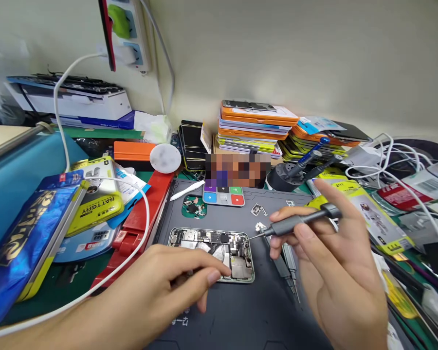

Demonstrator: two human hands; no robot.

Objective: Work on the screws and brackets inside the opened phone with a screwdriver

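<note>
An opened phone [241, 268] lies on the dark work mat [237, 316], its circuit boards and inner parts bare. My left hand [175, 282] reaches over its near edge, index fingertip on the phone and thumb close beside it; the curled fingers beneath are partly hidden. In my right hand [336, 262] is a slim grey screwdriver [295, 223], pinched between thumb and fingers, with the index finger raised near its end cap. The bit's tip points left and meets the phone's far right edge, or hovers just above it; I cannot tell which.
Small metal parts [258, 210] and tweezers [290, 267] lie right of the phone. Beyond it are a colourful tile pad [224, 197], a white pen-like tool [187, 190] and a tool holder [282, 177]. A white cable [146, 218] crosses the left side.
</note>
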